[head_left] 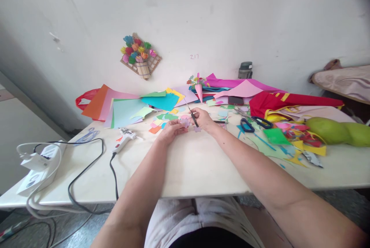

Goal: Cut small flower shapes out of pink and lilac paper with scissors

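Observation:
Near the middle of the table, my left hand (172, 130) pinches a small pale lilac paper piece (185, 121). Just right of it, my right hand (203, 119) is closed around a thin dark-handled tool (194, 118), whose slender tip points up and to the left. The tool's exact kind is hard to make out. Another small lilac scrap (197, 129) lies on the table below the right fingers. Small coloured paper pieces (156, 129) are scattered to the left of my left hand.
A glue gun (124, 140) and power strip (40, 171) with cables lie left. Coloured sheets (127, 109) and a pink paper cone with flowers (199, 91) stand behind. Blue-handled scissors (248, 125), scraps and a green object (329, 130) are right. A flower decoration (140, 56) hangs on the wall.

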The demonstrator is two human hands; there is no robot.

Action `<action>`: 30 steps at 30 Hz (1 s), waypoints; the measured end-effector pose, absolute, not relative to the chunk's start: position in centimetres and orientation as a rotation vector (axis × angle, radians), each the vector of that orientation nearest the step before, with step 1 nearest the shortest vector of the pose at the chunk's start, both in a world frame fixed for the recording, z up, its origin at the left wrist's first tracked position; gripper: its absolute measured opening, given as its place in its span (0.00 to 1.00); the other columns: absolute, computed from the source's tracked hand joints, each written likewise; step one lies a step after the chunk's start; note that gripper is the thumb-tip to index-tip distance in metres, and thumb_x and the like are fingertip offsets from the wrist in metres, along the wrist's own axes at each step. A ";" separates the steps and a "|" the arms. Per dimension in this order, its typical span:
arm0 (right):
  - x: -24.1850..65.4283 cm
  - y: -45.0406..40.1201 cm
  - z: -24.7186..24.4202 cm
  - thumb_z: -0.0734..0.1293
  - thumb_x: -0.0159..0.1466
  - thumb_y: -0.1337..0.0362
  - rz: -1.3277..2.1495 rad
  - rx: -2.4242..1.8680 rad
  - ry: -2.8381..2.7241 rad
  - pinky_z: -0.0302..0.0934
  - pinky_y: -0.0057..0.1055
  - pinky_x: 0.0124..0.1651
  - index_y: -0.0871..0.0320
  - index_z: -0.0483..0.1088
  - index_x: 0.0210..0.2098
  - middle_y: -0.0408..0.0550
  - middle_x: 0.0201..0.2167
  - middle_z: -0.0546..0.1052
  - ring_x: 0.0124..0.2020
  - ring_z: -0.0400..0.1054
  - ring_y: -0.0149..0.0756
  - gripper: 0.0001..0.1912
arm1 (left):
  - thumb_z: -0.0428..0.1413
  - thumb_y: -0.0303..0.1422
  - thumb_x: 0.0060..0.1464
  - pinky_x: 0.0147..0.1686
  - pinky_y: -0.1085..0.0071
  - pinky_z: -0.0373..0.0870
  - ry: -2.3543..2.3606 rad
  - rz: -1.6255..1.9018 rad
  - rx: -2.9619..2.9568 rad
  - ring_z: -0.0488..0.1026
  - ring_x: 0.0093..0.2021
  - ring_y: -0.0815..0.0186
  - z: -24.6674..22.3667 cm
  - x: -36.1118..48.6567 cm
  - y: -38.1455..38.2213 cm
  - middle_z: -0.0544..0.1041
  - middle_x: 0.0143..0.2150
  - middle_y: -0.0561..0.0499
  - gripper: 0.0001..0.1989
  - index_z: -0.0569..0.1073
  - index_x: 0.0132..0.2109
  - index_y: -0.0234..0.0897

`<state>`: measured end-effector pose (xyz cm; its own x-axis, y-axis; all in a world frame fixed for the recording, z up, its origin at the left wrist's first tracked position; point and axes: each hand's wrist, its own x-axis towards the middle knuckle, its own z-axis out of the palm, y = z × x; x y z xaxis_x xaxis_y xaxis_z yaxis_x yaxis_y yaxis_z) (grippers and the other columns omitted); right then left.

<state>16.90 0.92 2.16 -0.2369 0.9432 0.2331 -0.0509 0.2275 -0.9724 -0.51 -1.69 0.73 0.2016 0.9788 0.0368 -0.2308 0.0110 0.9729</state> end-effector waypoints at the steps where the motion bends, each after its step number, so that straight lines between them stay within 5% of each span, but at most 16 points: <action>1: 16.9 0.8 2.2 0.68 0.42 0.70 1.220 -0.899 -1.467 0.58 0.25 0.24 0.59 0.69 0.35 0.35 0.17 0.70 0.19 0.62 0.27 0.18 | 0.71 0.33 0.36 0.37 0.67 0.75 0.882 1.174 1.148 0.75 0.27 0.66 0.6 -0.5 -1.8 0.77 0.26 0.48 0.15 0.73 0.27 0.32; 14: 18.0 0.3 2.7 0.72 0.47 0.72 1.337 -0.982 -1.645 0.53 0.21 0.19 0.61 0.69 0.36 0.36 0.17 0.71 0.15 0.63 0.25 0.16 | 0.71 0.36 0.38 0.38 0.67 0.75 0.941 1.390 1.115 0.77 0.27 0.67 0.1 -0.8 -1.3 0.77 0.24 0.52 0.15 0.74 0.28 0.34; 24: 19.2 0.4 2.8 0.73 0.56 0.56 1.399 -0.858 -1.906 0.50 0.19 0.12 0.61 0.67 0.29 0.43 0.20 0.73 0.16 0.65 0.25 0.16 | 0.72 0.41 0.35 0.41 0.66 0.76 0.906 1.444 1.062 0.78 0.29 0.66 0.1 -1.0 -1.3 0.79 0.27 0.51 0.20 0.75 0.29 0.33; 30: 19.1 0.8 2.5 0.72 0.57 0.54 1.348 -0.942 -1.999 0.51 0.20 0.11 0.61 0.67 0.26 0.44 0.20 0.74 0.15 0.66 0.26 0.17 | 0.72 0.38 0.37 0.46 0.64 0.75 0.889 1.445 1.004 0.79 0.33 0.64 0.4 -1.0 -1.5 0.78 0.26 0.50 0.18 0.72 0.26 0.33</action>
